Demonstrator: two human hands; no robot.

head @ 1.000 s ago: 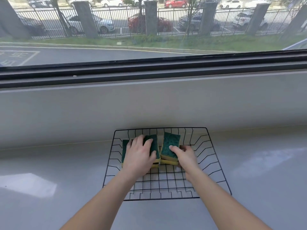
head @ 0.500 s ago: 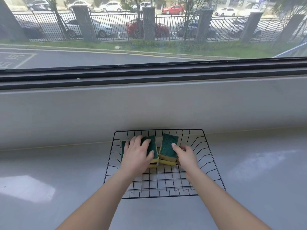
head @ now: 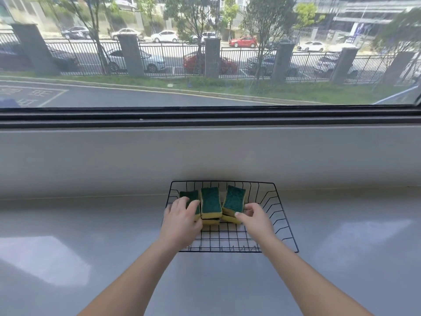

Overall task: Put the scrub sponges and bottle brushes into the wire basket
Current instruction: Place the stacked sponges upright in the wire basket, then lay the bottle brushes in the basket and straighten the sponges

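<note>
Basket on windowside counter, perhaps stone.

indoors, by a wide window with a dark frame across the middle of the frame. below it, a plain grey wall and a smooth grey ledge fill the lower half, with sun patches at lower left. through the glass, upper half: paved road with painted markings, grass strip, railing fence, parked cars, trees, a building at upper right. low storey, urban street side. wire basket of scrub sponges at centre suggests household use; home or office, cannot tell.
</note>
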